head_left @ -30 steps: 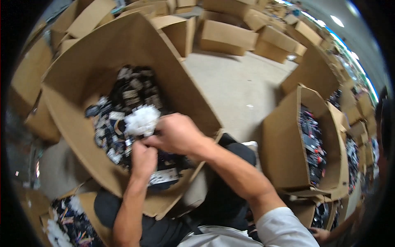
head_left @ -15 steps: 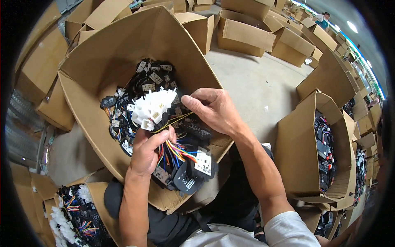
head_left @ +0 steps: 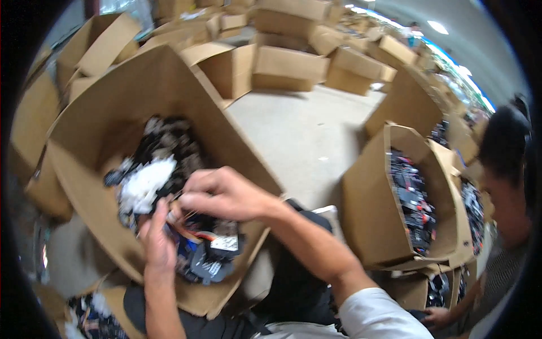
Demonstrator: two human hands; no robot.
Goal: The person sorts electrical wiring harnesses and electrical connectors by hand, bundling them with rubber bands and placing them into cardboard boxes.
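My left hand (head_left: 158, 240) is closed around a bundle of coloured wires (head_left: 186, 230) above a large open cardboard box. A cluster of white plastic connectors (head_left: 148, 183) sticks up from that fist, smeared by motion. On the bundle's other end hang black display modules (head_left: 209, 264), one with a white circuit board (head_left: 224, 243). Close against the left fingers, my right hand (head_left: 226, 195) pinches a thin yellowish wire at the bundle's neck. Its fingertips are blurred. More dark modules (head_left: 175, 138) with wires fill the bottom of the large box (head_left: 107, 107).
At the right, another box (head_left: 367, 214) holds dark parts, and a person (head_left: 505, 175) leans in there with a hand (head_left: 437, 316) low down. A lower-left box contains wired modules (head_left: 93, 319). Several cardboard boxes (head_left: 288, 65) stand across the grey floor (head_left: 305, 130).
My right hand has come in from the right to the wires at my left hand. The view has swung, shifting the scene left and down, and a person now shows at the right.
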